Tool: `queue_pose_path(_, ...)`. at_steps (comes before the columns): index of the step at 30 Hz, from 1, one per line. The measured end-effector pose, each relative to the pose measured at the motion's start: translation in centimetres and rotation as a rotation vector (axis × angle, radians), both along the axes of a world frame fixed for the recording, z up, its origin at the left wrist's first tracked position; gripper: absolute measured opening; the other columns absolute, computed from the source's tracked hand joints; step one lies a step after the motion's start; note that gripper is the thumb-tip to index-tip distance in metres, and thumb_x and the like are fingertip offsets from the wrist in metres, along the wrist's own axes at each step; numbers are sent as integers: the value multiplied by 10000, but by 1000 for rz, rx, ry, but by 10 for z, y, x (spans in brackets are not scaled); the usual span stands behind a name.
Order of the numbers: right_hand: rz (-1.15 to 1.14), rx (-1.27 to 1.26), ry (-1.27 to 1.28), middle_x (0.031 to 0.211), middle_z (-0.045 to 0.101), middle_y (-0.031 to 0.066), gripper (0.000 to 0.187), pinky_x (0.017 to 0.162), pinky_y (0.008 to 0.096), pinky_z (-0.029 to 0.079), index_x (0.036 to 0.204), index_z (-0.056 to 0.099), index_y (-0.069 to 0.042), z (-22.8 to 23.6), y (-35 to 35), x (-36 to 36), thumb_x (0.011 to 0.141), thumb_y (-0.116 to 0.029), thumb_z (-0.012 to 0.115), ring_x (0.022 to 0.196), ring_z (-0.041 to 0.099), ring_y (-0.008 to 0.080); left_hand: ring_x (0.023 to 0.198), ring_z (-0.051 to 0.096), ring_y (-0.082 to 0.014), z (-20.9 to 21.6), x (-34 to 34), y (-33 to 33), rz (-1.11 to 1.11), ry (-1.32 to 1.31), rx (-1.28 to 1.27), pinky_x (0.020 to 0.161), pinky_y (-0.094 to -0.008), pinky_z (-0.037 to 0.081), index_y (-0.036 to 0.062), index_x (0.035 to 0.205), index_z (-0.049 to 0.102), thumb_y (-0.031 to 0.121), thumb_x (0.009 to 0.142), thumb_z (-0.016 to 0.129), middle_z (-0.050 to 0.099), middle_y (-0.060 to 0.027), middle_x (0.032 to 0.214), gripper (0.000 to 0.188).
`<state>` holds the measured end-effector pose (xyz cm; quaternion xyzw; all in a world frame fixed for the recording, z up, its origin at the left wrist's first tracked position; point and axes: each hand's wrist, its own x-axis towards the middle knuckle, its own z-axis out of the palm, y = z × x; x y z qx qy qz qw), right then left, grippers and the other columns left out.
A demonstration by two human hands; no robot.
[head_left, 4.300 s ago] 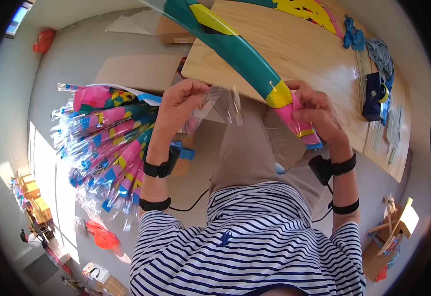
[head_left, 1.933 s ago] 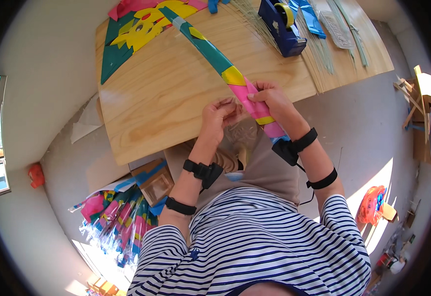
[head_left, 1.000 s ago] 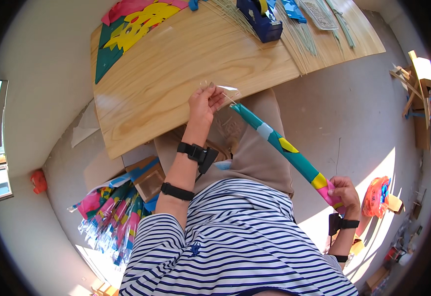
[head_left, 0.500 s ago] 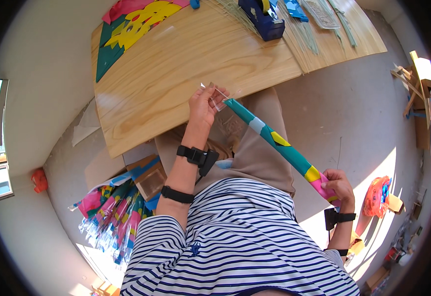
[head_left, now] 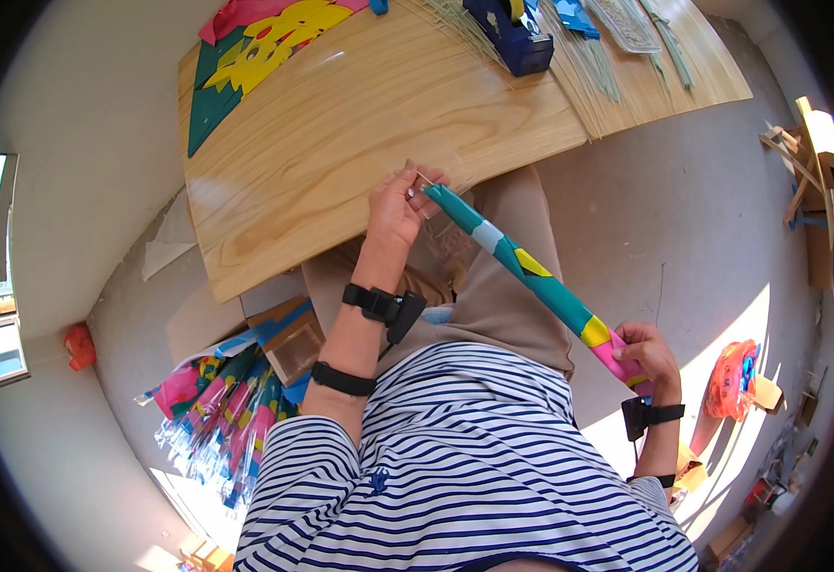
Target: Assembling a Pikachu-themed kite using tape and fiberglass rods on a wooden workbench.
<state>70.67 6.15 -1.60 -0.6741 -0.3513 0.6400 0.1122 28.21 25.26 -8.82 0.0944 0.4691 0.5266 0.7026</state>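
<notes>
A long slim roll of coloured sheet [head_left: 543,281], green with yellow and pale patches and a pink end, slants across my lap. My right hand [head_left: 648,355] is closed round its pink end. At the far end, my left hand [head_left: 398,208] pinches a clear plastic sleeve [head_left: 427,204], near the table's front edge. The roll's green tip, with a thin pale stick showing, meets the sleeve beside my left fingers; whether it is inside cannot be made out.
On the wooden table [head_left: 360,124] lie flat green, pink and yellow sheets [head_left: 274,48], a blue tape dispenser [head_left: 517,38], thin pale sticks [head_left: 596,71] and a clear tray [head_left: 627,26]. Wrapped coloured rolls [head_left: 226,410] and a cardboard box [head_left: 293,348] are at lower left, a red bag [head_left: 730,381] at right.
My right hand has shifted slightly left and up, and the roll's green tip has moved closer to my left fingers and the clear sleeve. Both hands keep their grip.
</notes>
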Motion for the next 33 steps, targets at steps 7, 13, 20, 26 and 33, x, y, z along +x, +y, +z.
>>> queue_pose_path(7,-40,-15,58,746,635,11,138,659,262,427,841,673,16,-12,1,-1,704,30,670,681,549,125,997,703,-353,0,0,-5,-39,-26,58,805,-492,596,19,1075,610,262,1025,522,718,-188,1037,263)
queue_pose_path(13,-57,29,-18,728,625,16,130,643,269,431,819,658,15,-15,-1,-3,693,43,648,669,548,124,1008,699,-370,8,-3,-6,-8,48,-22,810,-493,599,5,1103,608,270,1016,542,714,-204,1069,287)
queue_pose_path(20,-22,182,-159,720,614,29,121,643,272,449,821,642,41,-19,5,-6,702,60,637,683,559,125,968,714,-358,13,-3,-9,-32,109,10,758,-453,616,1,1071,623,269,1014,550,718,-209,1034,284)
queue_pose_path(26,21,179,-153,714,614,24,120,630,279,458,819,636,38,-18,11,-14,702,62,637,665,562,126,931,726,-299,6,-6,-7,-53,130,10,742,-420,615,13,1062,629,277,1012,559,719,-204,1023,278)
queue_pose_path(33,-2,118,-108,728,628,17,119,630,270,450,820,653,26,-21,12,-15,704,50,659,667,561,122,902,726,-275,6,-1,-9,-48,131,11,762,-405,611,25,1116,617,251,1005,575,714,-190,1053,256)
